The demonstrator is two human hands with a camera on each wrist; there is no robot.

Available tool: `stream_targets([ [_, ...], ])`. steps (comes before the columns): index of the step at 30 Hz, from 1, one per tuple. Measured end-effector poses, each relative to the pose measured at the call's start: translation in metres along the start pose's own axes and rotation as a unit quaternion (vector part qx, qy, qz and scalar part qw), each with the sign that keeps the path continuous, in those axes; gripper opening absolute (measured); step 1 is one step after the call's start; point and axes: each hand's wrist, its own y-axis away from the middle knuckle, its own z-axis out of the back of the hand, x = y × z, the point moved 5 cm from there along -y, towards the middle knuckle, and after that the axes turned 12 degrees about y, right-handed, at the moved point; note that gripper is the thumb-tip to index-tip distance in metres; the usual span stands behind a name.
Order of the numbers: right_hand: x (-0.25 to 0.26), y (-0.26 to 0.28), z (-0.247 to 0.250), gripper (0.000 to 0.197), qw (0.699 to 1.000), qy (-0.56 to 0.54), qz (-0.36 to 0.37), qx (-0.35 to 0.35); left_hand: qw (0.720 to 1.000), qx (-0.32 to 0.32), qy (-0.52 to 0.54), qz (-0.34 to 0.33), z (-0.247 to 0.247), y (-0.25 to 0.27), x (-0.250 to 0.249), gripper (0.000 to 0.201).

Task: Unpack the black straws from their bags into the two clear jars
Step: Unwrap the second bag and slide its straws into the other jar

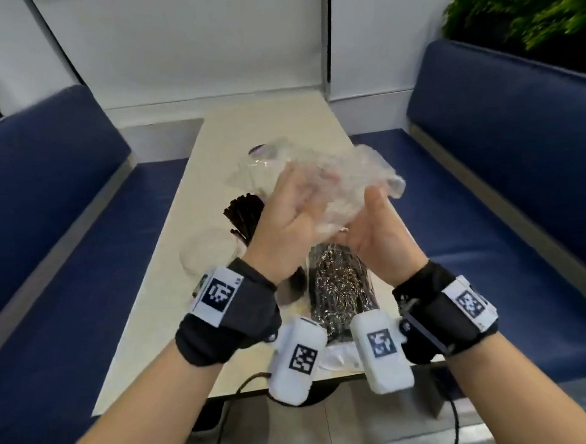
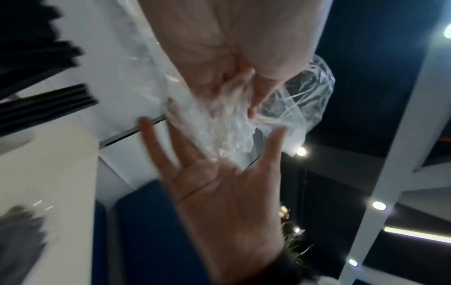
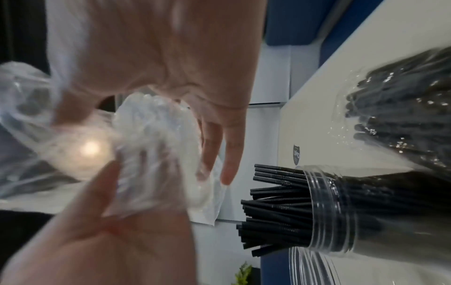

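Left hand (image 1: pixel 286 218): fingers straight, pressing bag (image 1: pixel 345 181).
Right hand (image 1: pixel 376 230): open palm pressing bag.
Jar (image 3: pixel 361 216): straws (image 3: pixel 273 204) inside.

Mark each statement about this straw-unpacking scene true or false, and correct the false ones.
1. Both hands are pressing a crumpled clear plastic bag between them. True: the left hand and right hand hold it above the table.
2. The bag between the hands is full of black straws. False: it looks empty and scrunched.
3. One clear jar already holds black straws. True.
4. The second clear jar is packed with straws. False: it looks empty.
5. A sealed bag of straws lies on the table below the hands. True.
6. The benches beside the table are red. False: the benches are blue.
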Motion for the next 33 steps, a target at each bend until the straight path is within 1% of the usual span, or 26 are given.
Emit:
stream_targets([
  [1,0.001,0.004,0.009,0.080,0.999,-0.003,0.009,-0.032,0.999,0.033,-0.026,0.016,-0.007,0.007,0.012,0.018],
  [2,0.004,0.009,0.019,0.060,0.997,0.015,0.020,-0.071,0.995,0.067,-0.071,0.022,-0.013,0.015,0.021,0.025],
  [3,0.005,0.013,0.029,0.047,0.993,0.045,0.028,-0.108,0.989,0.094,-0.113,0.031,-0.018,0.023,0.032,0.034],
  [4,0.003,0.017,0.041,0.039,0.986,0.084,0.032,-0.139,0.983,0.109,-0.141,0.049,-0.021,0.030,0.042,0.042],
  [5,0.000,0.021,0.053,0.033,0.979,0.120,0.033,-0.164,0.978,0.111,-0.159,0.075,-0.021,0.037,0.055,0.046],
  [6,-0.003,0.024,0.063,0.029,0.971,0.149,0.030,-0.185,0.975,0.100,-0.172,0.102,-0.019,0.044,0.067,0.048],
  [7,-0.007,0.027,0.074,0.028,0.962,0.177,0.027,-0.206,0.971,0.074,-0.182,0.135,-0.016,0.050,0.081,0.047],
  [8,-0.011,0.031,0.083,0.029,0.951,0.210,0.028,-0.227,0.964,0.044,-0.195,0.176,-0.011,0.055,0.095,0.044],
  [9,-0.015,0.034,0.091,0.032,0.938,0.243,0.026,-0.246,0.951,0.020,-0.220,0.218,-0.008,0.058,0.108,0.044],
  [11,-0.023,0.039,0.102,0.035,0.916,0.291,0.014,-0.274,0.912,0.001,-0.285,0.296,-0.003,0.063,0.132,0.057],
  [13,-0.036,0.042,0.109,0.034,0.898,0.334,-0.010,-0.287,0.869,-0.002,-0.325,0.374,-0.002,0.065,0.152,0.078],
  [15,-0.051,0.044,0.111,0.026,0.874,0.395,-0.042,-0.281,0.830,0.001,-0.342,0.442,-0.003,0.066,0.168,0.097],
  [17,-0.067,0.044,0.112,0.025,0.845,0.466,-0.063,-0.255,0.807,0.007,-0.348,0.478,-0.007,0.065,0.178,0.101],
  [18,-0.076,0.043,0.113,0.028,0.832,0.496,-0.074,-0.237,0.806,0.010,-0.346,0.481,-0.009,0.062,0.181,0.098],
  [19,-0.085,0.043,0.113,0.032,0.821,0.523,-0.091,-0.211,0.812,0.009,-0.334,0.480,-0.012,0.059,0.183,0.089],
  [21,-0.104,0.045,0.114,0.037,0.796,0.574,-0.133,-0.141,0.833,-0.015,-0.288,0.473,-0.012,0.055,0.185,0.059],
  [22,-0.115,0.046,0.115,0.039,0.788,0.588,-0.153,-0.103,0.841,-0.027,-0.261,0.473,-0.012,0.054,0.184,0.054],
  [23,-0.121,0.048,0.115,0.041,0.781,0.595,-0.174,-0.075,0.847,-0.037,-0.234,0.477,-0.012,0.053,0.186,0.055],
  [24,-0.127,0.050,0.116,0.044,0.778,0.595,-0.192,-0.063,0.851,-0.046,-0.213,0.477,-0.011,0.054,0.187,0.059],
  [26,-0.134,0.052,0.117,0.046,0.766,0.603,-0.222,-0.025,0.861,-0.065,-0.188,0.467,-0.012,0.053,0.186,0.075],
  [28,-0.137,0.054,0.114,0.054,0.727,0.643,-0.238,0.040,0.873,-0.081,-0.179,0.445,-0.014,0.052,0.179,0.086],
  [29,-0.137,0.054,0.112,0.050,0.713,0.657,-0.234,0.066,0.881,-0.081,-0.185,0.428,-0.016,0.051,0.174,0.085],
  [31,-0.139,0.053,0.110,0.043,0.717,0.649,-0.245,0.067,0.897,-0.073,-0.223,0.375,-0.017,0.049,0.160,0.080],
  [33,-0.142,0.051,0.106,0.041,0.705,0.661,-0.239,0.089,0.918,-0.073,-0.244,0.303,-0.016,0.048,0.139,0.074],
])
